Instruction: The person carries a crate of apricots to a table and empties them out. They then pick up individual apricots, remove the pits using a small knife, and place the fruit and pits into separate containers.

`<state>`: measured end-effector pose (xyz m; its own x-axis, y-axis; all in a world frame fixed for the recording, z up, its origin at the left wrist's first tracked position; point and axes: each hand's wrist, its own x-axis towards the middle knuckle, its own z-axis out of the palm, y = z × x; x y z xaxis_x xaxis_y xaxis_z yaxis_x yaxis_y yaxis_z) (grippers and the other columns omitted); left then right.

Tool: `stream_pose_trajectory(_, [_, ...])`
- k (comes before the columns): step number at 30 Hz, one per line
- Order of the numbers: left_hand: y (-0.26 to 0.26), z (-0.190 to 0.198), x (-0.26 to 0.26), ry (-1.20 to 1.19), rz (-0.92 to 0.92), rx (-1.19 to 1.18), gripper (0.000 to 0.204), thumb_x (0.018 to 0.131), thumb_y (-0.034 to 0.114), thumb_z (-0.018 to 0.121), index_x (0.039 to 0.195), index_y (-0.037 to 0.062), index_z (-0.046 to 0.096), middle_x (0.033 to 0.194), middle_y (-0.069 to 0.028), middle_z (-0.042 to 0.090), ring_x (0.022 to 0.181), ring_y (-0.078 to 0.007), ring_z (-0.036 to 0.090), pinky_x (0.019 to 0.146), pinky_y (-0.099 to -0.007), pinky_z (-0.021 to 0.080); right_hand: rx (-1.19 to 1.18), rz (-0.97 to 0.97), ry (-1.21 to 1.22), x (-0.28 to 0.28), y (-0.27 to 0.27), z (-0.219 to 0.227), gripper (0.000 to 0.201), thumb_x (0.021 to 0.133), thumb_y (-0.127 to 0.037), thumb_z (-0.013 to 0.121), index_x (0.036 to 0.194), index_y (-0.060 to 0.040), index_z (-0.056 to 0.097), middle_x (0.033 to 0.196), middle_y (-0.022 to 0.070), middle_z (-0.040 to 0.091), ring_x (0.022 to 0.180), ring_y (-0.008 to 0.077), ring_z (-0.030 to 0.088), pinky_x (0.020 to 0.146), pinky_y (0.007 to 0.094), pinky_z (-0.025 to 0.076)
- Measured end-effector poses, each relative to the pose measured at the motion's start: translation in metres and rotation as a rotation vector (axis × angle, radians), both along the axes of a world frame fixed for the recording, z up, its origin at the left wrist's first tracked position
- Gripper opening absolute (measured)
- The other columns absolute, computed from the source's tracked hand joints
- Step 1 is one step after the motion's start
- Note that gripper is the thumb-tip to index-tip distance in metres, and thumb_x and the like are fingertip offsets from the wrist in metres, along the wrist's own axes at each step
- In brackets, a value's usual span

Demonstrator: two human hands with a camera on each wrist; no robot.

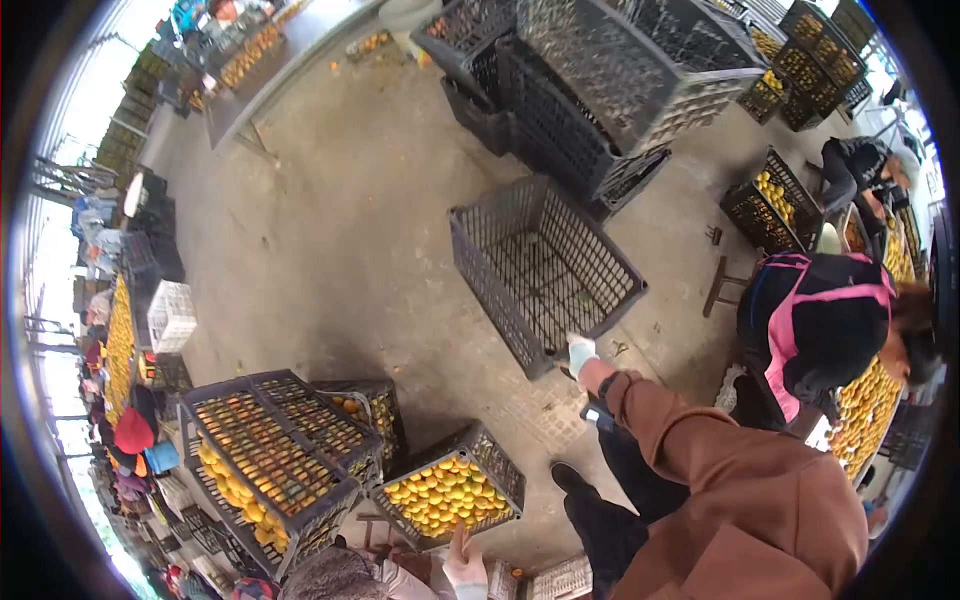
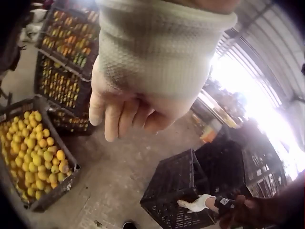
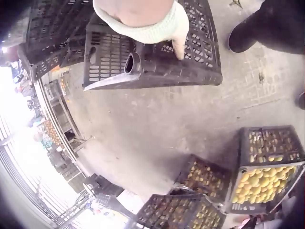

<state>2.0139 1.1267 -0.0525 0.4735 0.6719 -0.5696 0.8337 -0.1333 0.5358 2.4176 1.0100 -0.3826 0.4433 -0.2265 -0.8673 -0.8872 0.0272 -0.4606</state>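
Observation:
My right hand [image 1: 582, 353], in a white glove with bare fingertips, grips the near rim of a black plastic crate [image 1: 541, 262]. The crate stands tilted on the floor with its open top toward me and nothing inside. In the right wrist view a finger [image 3: 178, 47] lies over the crate's edge. My left hand [image 1: 466, 566] hangs at the bottom of the head view, holding nothing, its fingers [image 2: 112, 121] loosely bent in the left wrist view. Closest to it is a black crate filled with yellow fruit [image 1: 447, 497].
Stacked black crates [image 1: 620, 80] rise behind the crate I hold. More fruit crates [image 1: 280, 440] stand at the left. A person in black and pink [image 1: 820, 320] bends over fruit at the right, beside a small stool [image 1: 728, 287]. A white crate [image 1: 172, 316] is farther left.

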Motion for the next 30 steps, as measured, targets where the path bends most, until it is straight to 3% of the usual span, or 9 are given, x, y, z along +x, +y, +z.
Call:
stream_pose_trajectory(4, [-0.020,0.011,0.047,0.101,0.348,-0.188,0.045,0.086,-0.001,0.053,0.131,0.0016,0.050,0.110,-0.0110,0.065,0.078,-0.0143,0.060,0.070,-0.0300,0.050,0.159,-0.294,0.025,0.083,0.046,-0.017,0.035,0.088,-0.020,0.057,0.114,0.0014,0.049,0.110,0.0198,0.056,0.099,0.0422,0.057,0.071,0.0610,0.053])
stream_pose_trajectory(6, [-0.033,-0.020,0.020,0.115,0.222,-0.191,0.044,0.087,0.002,0.057,0.129,-0.0036,0.049,0.116,-0.0115,0.063,0.093,-0.0153,0.062,0.080,-0.0248,0.049,0.276,-0.175,0.129,0.116,0.058,-0.038,0.068,0.083,-0.020,0.060,0.142,-0.0218,0.027,0.132,0.0129,0.042,0.104,0.0344,0.050,0.081,0.0546,0.048])
stream_pose_trajectory(9, [-0.031,-0.010,0.023,0.042,0.363,-0.275,0.042,0.088,0.001,0.057,0.130,-0.0036,0.049,0.119,-0.0132,0.061,0.105,-0.0177,0.059,0.088,-0.0243,0.048,-0.029,-0.088,-0.254,0.144,0.083,-0.020,0.065,0.084,-0.031,0.062,0.141,-0.0236,0.032,0.123,0.0113,0.054,0.100,0.0272,0.052,0.077,0.0411,0.046])
stream_pose_trajectory(10, [-0.033,-0.006,0.019,0.040,0.381,-0.274,0.042,0.088,0.001,0.057,0.130,-0.0036,0.049,0.119,-0.0132,0.061,0.105,-0.0177,0.059,0.088,-0.0243,0.048,0.024,-0.045,-0.148,0.155,0.079,-0.001,0.047,0.088,-0.042,0.056,0.115,-0.0036,0.059,0.110,0.0113,0.061,0.097,0.0283,0.055,0.088,0.0376,0.042])
stream_pose_trajectory(12, [-0.048,-0.003,0.017,-0.234,0.844,-0.359,0.043,0.089,-0.002,0.055,0.131,-0.0027,0.047,0.127,-0.0158,0.055,0.111,-0.0218,0.056,0.091,-0.0267,0.047,0.159,-0.042,-0.154,0.154,0.057,-0.009,0.039,0.090,-0.035,0.053,0.115,-0.0062,0.059,0.101,0.0080,0.063,0.086,0.0251,0.059,0.074,0.0386,0.048])
stream_pose_trajectory(21, [-0.134,0.066,0.036,-0.118,0.543,-0.139,0.043,0.088,0.019,0.050,0.131,0.0164,0.052,0.091,-0.0154,0.067,0.077,-0.0274,0.064,0.066,-0.0360,0.049,0.769,1.203,0.374,0.087,-0.037,0.108,0.044,0.098,-0.030,0.033,0.138,-0.0120,0.039,0.125,0.0167,0.055,0.109,0.0326,0.055,0.087,0.0479,0.047])
stream_pose_trajectory(22, [-0.147,0.077,0.036,-0.151,0.583,-0.128,0.042,0.088,0.022,0.050,0.130,0.0176,0.052,0.088,-0.0177,0.066,0.077,-0.0312,0.065,0.066,-0.0385,0.049,0.361,1.239,0.326,0.061,0.000,0.187,0.039,0.094,-0.026,0.045,0.129,-0.0094,0.051,0.115,0.0150,0.060,0.106,0.0296,0.058,0.088,0.0440,0.048])
stream_pose_trajectory(24, [-0.165,0.118,0.024,-0.021,0.701,-0.334,0.045,0.088,0.023,0.052,0.132,0.0138,0.049,0.112,-0.0207,0.062,0.102,-0.0344,0.061,0.089,-0.0366,0.046,0.416,1.445,0.248,0.056,0.013,0.188,0.041,0.091,-0.031,0.052,0.128,-0.0103,0.052,0.104,0.0152,0.063,0.089,0.0288,0.063,0.074,0.0431,0.052])
stream_pose_trajectory(30, [-0.328,0.125,-0.077,0.009,0.999,0.045,0.044,0.084,0.022,0.048,0.128,0.0151,0.052,0.101,-0.0207,0.065,0.092,-0.0346,0.063,0.080,-0.0413,0.050,0.206,1.804,-0.064,-0.055,0.086,0.276,0.042,0.084,-0.029,0.065,0.118,-0.0074,0.054,0.097,0.0180,0.064,0.079,0.0304,0.064,0.065,0.0420,0.052])
